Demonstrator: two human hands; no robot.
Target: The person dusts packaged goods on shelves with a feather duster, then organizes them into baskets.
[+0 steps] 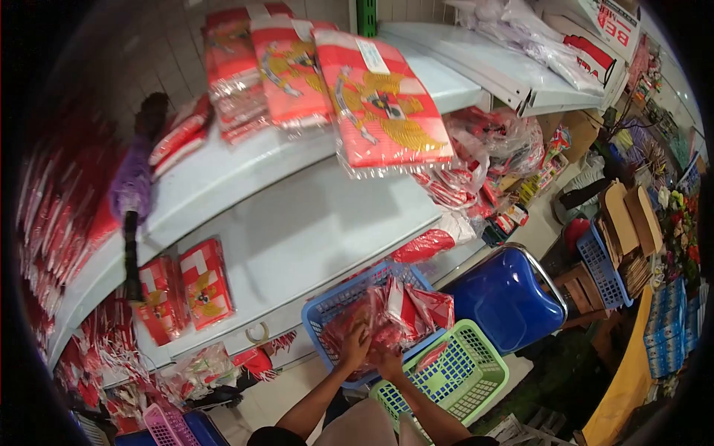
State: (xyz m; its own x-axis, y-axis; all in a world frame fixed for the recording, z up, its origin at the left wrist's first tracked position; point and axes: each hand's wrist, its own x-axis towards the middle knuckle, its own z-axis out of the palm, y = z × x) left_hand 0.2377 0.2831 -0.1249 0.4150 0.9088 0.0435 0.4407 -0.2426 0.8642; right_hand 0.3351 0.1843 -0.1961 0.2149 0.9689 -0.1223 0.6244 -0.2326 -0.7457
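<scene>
Both hands are over a blue plastic basket filled with red-and-white items in clear plastic. My left hand has its fingers closed on a red plastic-wrapped packet in the basket's left part. Close beside it, my right hand is closed at the same packet's right side; its fingertips are partly hidden. Folded red-and-white packets lie to the right of the hands, some leaning over the basket's edge. A green plastic basket, with a red-and-white packet inside, stands under my right forearm.
A blue chair stands right of the baskets. Flag packets with a golden bird emblem lie on the upper shelf; similar packets lie on the lower shelf. A purple duster hangs at left. A pink basket sits lower left.
</scene>
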